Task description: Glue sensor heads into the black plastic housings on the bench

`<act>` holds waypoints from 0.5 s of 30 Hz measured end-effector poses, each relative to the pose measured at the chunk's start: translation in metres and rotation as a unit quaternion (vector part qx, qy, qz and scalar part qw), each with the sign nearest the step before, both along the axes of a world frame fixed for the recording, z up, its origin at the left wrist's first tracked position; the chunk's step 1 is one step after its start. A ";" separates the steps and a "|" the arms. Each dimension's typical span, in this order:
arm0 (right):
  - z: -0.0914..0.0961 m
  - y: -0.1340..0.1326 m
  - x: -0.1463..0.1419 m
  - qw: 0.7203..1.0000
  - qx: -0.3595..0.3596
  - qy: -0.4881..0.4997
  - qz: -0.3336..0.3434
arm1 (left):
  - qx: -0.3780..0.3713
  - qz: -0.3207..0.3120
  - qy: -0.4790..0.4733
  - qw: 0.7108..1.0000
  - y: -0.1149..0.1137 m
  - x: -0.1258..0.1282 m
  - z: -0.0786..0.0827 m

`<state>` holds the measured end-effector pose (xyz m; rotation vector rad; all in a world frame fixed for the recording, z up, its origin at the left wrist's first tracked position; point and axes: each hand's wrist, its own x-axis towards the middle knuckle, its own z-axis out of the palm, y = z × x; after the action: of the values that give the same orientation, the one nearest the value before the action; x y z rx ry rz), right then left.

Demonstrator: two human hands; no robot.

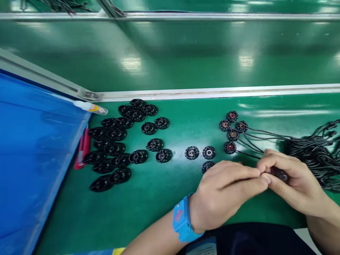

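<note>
My left hand (223,193), with a blue wristband (183,219), has its fingers pressed together, and their tips meet those of my right hand. What the left fingertips pinch is hidden. My right hand (294,184) is curled round a dark rounded piece (281,174), perhaps a cable end; most of it is covered by the fingers. Just behind the hands sit several small round black parts with red or copper-coloured centres (230,147), with black cables running right. Left of them lie black discs with pale ring centres (191,153), one partly behind my left hand.
Several black spool-like parts (117,148) cover the left of the green table (148,212). A bundle of black cables (316,156) lies at the right. A white tube (91,107) and a red object (83,148) rest by the blue side panel (32,159). A pale rail (186,95) crosses behind.
</note>
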<state>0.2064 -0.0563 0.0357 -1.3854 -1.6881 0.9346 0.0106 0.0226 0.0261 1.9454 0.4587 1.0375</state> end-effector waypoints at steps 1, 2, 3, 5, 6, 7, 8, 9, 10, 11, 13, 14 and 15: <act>-0.001 0.001 -0.002 1.000 0.014 -0.018 -0.010 | -0.060 0.017 -0.006 0.998 -0.002 0.001 -0.002; -0.002 0.001 -0.004 0.998 0.034 -0.041 -0.024 | -0.126 0.028 -0.012 0.992 -0.004 0.001 -0.004; -0.003 0.002 -0.006 0.995 0.059 -0.067 -0.038 | -0.203 0.027 -0.020 0.979 -0.005 0.001 -0.006; -0.005 0.003 -0.010 0.985 0.114 -0.112 -0.063 | -0.355 -0.011 -0.056 0.933 -0.007 0.000 -0.009; -0.005 0.004 -0.011 0.980 0.135 -0.126 -0.072 | -0.417 -0.042 -0.078 0.905 -0.008 0.000 -0.010; -0.005 0.004 -0.013 0.977 0.147 -0.134 -0.077 | -0.464 -0.073 -0.098 0.877 -0.009 0.001 -0.011; -0.005 0.004 -0.013 0.976 0.149 -0.137 -0.082 | -0.496 -0.095 -0.114 0.856 -0.009 0.001 -0.013; -0.005 0.005 -0.014 0.976 0.147 -0.137 -0.087 | -0.514 -0.107 -0.124 0.842 -0.009 0.001 -0.014; -0.005 0.004 -0.014 0.976 0.144 -0.136 -0.090 | -0.525 -0.109 -0.128 0.834 -0.010 0.000 -0.016; -0.005 0.004 -0.015 0.977 0.141 -0.134 -0.090 | -0.533 -0.105 -0.130 0.829 -0.010 0.000 -0.017; -0.006 0.003 -0.015 0.978 0.137 -0.129 -0.086 | -0.549 -0.093 -0.130 0.820 -0.010 0.001 -0.019; -0.007 0.003 -0.015 0.979 0.136 -0.126 -0.083 | -0.557 -0.088 -0.133 0.815 -0.010 0.001 -0.019; -0.007 0.003 -0.015 0.980 0.136 -0.122 -0.080 | -0.564 -0.086 -0.137 0.809 -0.010 0.002 -0.019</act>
<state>0.1916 -0.0534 0.0287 -1.4661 -1.7760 0.4370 0.0123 0.0125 0.0067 0.7311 0.5424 0.6386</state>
